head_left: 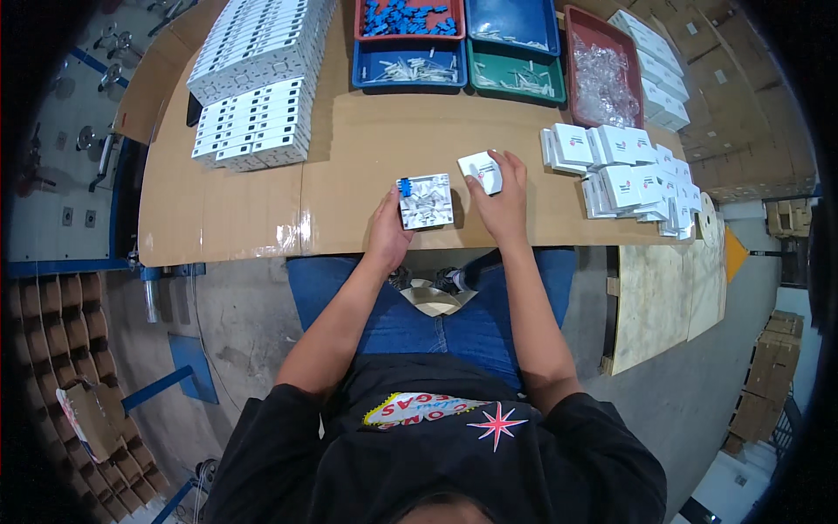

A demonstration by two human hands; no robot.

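Note:
Near the table's front edge, my left hand [388,229] is closed on the left side of a square white plastic housing [426,203]. Its open face is up, showing moulded ribs inside, and a small blue part [405,187] sits at its upper left corner. To the right, my right hand [504,196] grips a smaller white square piece [482,172] with printing on its face, thumb on the near side and fingers over the far edge. The two pieces are held apart, a short gap between them.
Stacked white housings [253,122] stand at the back left. Bins at the back hold blue parts [410,19], white pins [410,70], more white pieces [515,80] and clear plastic parts [604,83]. Printed white squares [620,170] are piled at right on the cardboard-covered table [349,175].

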